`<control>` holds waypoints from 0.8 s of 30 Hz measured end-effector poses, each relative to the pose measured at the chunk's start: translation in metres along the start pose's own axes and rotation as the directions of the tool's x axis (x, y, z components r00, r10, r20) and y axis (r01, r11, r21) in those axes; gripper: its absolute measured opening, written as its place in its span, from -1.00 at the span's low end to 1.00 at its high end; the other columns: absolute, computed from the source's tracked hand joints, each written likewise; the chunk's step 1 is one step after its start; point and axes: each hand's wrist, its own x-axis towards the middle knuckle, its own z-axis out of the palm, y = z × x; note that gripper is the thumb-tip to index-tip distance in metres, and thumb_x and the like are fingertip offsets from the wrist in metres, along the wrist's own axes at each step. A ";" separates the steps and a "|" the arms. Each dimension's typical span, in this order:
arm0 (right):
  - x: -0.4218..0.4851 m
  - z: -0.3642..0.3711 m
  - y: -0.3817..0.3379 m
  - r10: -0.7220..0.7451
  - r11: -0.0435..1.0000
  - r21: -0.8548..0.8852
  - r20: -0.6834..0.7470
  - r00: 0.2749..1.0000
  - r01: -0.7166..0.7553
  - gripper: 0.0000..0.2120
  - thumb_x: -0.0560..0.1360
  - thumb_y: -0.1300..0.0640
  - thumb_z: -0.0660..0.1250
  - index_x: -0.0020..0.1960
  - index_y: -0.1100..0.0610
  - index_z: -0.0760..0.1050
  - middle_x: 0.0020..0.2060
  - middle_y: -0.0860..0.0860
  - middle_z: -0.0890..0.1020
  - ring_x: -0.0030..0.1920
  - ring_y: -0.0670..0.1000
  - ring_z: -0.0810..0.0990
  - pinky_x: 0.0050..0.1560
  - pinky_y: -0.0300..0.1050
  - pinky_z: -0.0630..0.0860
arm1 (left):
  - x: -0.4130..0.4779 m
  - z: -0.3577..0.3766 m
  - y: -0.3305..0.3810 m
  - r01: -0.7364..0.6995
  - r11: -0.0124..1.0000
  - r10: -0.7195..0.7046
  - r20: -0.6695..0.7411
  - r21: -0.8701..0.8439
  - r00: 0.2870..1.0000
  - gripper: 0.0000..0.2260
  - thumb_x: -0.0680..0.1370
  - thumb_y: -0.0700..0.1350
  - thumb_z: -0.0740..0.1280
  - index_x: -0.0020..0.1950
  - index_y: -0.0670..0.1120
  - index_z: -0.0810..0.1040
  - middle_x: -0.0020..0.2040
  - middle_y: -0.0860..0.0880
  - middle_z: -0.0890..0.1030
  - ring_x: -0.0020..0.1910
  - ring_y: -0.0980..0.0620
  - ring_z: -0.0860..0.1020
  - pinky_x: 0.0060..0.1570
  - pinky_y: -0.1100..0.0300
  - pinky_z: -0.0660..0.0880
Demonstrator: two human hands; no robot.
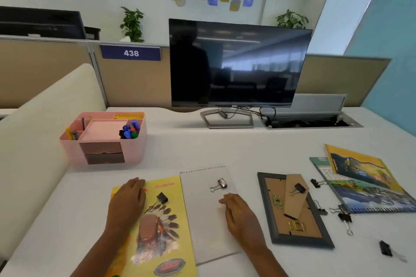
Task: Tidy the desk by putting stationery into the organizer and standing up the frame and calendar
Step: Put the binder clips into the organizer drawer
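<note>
A pink organizer (135, 153) with pens and markers stands at the left back of the desk. My left hand (127, 198) rests flat on a yellow notebook (166, 238) that carries a black binder clip (160, 199). My right hand (238, 213) lies relaxed on a white spiral notepad (207, 227), just below another binder clip (219, 185). A dark picture frame (267, 209) lies face down to the right, a clip (298, 189) on its cardboard stand. Further right, a desk calendar (369, 189) lies flat, with several loose clips around it.
A black monitor (238, 63) stands at the back centre, with a cable tray (313, 122) to its right. A white padded divider (33, 141) borders the desk on the left. One binder clip (386, 248) lies alone near the front right.
</note>
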 end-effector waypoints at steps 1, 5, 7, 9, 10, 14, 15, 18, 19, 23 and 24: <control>0.000 -0.003 0.003 0.012 1.000 0.001 0.010 1.000 -0.012 -0.68 0.44 0.12 0.07 -0.04 0.06 0.59 -0.05 -0.03 0.66 0.05 -0.14 0.51 0.06 -0.41 0.40 | 0.001 -0.002 0.005 0.024 1.000 -0.024 0.001 -0.020 1.000 -0.82 0.48 -0.28 0.25 -0.03 -0.29 0.62 -0.06 -0.24 0.65 -0.15 -0.24 0.63 -0.20 -0.04 0.57; -0.007 -0.007 0.016 0.036 0.999 0.013 0.081 0.996 -0.037 -0.62 0.44 0.07 0.02 0.00 0.10 0.59 0.02 0.02 0.65 0.00 -0.08 0.61 0.08 -0.37 0.39 | 0.005 -0.002 0.023 0.046 0.999 -0.046 0.027 0.016 0.999 -0.71 0.54 -0.17 0.14 -0.03 -0.32 0.60 -0.11 -0.27 0.62 -0.12 -0.25 0.61 -0.16 -0.05 0.56; -0.012 -0.008 0.020 0.017 1.000 -0.013 0.105 0.994 -0.016 -0.62 0.45 0.06 0.02 0.03 0.08 0.58 0.06 0.01 0.64 0.06 -0.06 0.61 0.11 -0.35 0.42 | 0.000 0.000 0.033 0.042 0.997 -0.051 0.153 0.061 0.987 -0.75 0.47 -0.17 0.29 0.02 -0.34 0.56 -0.05 -0.30 0.60 -0.05 -0.30 0.58 -0.13 -0.11 0.57; -0.016 -0.009 0.023 -0.006 1.000 -0.025 0.108 0.994 0.008 -0.66 0.45 0.07 0.07 0.03 0.03 0.57 0.05 -0.02 0.66 0.07 -0.09 0.62 0.13 -0.32 0.45 | -0.006 0.011 0.040 -0.040 0.998 0.029 0.201 0.051 0.979 -0.63 0.27 -0.31 0.52 0.01 -0.37 0.54 -0.06 -0.34 0.58 -0.08 -0.35 0.56 -0.19 -0.13 0.57; -0.017 -0.009 0.023 -0.005 1.000 -0.010 0.107 0.994 0.006 -0.67 0.45 0.08 0.07 0.04 0.03 0.57 0.05 -0.01 0.66 0.09 -0.07 0.62 0.12 -0.28 0.47 | -0.010 0.014 0.045 -0.010 1.000 0.012 0.183 -0.012 0.983 -0.65 0.33 -0.31 0.49 0.07 -0.36 0.53 0.03 -0.34 0.57 0.01 -0.35 0.54 -0.07 -0.14 0.55; -0.016 -0.012 0.021 -0.049 0.999 -0.018 0.101 0.994 0.051 -0.69 0.42 0.09 0.10 0.01 0.04 0.57 0.00 -0.02 0.68 0.02 -0.08 0.65 0.05 -0.26 0.53 | -0.012 0.024 0.052 0.168 0.980 -0.163 0.056 -0.110 0.985 -0.69 0.59 -0.15 0.20 0.28 -0.26 0.48 0.31 -0.31 0.43 0.32 -0.28 0.37 0.32 -0.16 0.23; -0.016 -0.012 0.020 -0.065 0.997 -0.027 0.099 0.993 0.068 -0.70 0.41 0.09 0.10 -0.02 0.02 0.57 -0.03 -0.05 0.68 -0.02 -0.10 0.65 0.02 -0.27 0.54 | -0.013 0.024 0.051 0.168 0.980 -0.164 0.047 -0.108 0.985 -0.69 0.59 -0.17 0.21 0.28 -0.27 0.48 0.31 -0.32 0.43 0.32 -0.29 0.37 0.31 -0.17 0.23; -0.015 -0.008 0.017 -0.089 0.994 -0.046 0.106 0.990 0.095 -0.75 0.38 0.10 0.10 -0.07 -0.04 0.52 -0.10 -0.10 0.67 -0.08 -0.15 0.65 0.00 -0.18 0.57 | -0.016 0.017 0.044 0.177 0.979 -0.174 0.034 -0.099 0.984 -0.71 0.58 -0.20 0.24 0.23 -0.32 0.50 0.25 -0.37 0.46 0.27 -0.33 0.40 0.24 -0.22 0.31; -0.015 -0.006 0.015 -0.103 0.993 -0.051 0.100 0.990 0.108 -0.76 0.37 0.10 0.09 -0.08 -0.04 0.50 -0.11 -0.11 0.66 -0.09 -0.14 0.65 0.00 -0.15 0.58 | -0.017 0.014 0.040 0.194 0.977 -0.192 0.025 -0.092 0.981 -0.71 0.58 -0.18 0.23 0.21 -0.33 0.51 0.23 -0.38 0.48 0.25 -0.34 0.42 0.20 -0.22 0.35; -0.014 0.003 -0.001 -0.137 0.988 -0.057 0.121 0.983 0.145 -0.75 0.36 0.04 0.08 -0.06 -0.08 0.48 -0.10 -0.14 0.66 -0.05 -0.17 0.64 0.13 -0.27 0.44 | -0.025 0.003 0.029 0.228 0.969 -0.230 -0.011 -0.093 0.973 -0.64 0.48 -0.12 0.16 0.04 -0.35 0.58 0.03 -0.38 0.59 0.04 -0.36 0.55 0.01 -0.22 0.47; -0.013 0.006 -0.006 -0.148 0.987 -0.049 0.133 0.980 0.155 -0.73 0.36 0.03 0.07 -0.06 -0.08 0.50 -0.09 -0.14 0.67 -0.04 -0.17 0.65 0.13 -0.28 0.44 | -0.026 0.000 0.027 0.235 0.966 -0.241 -0.038 -0.110 0.970 -0.64 0.48 -0.12 0.15 0.03 -0.35 0.59 0.01 -0.35 0.60 0.02 -0.35 0.56 0.01 -0.19 0.48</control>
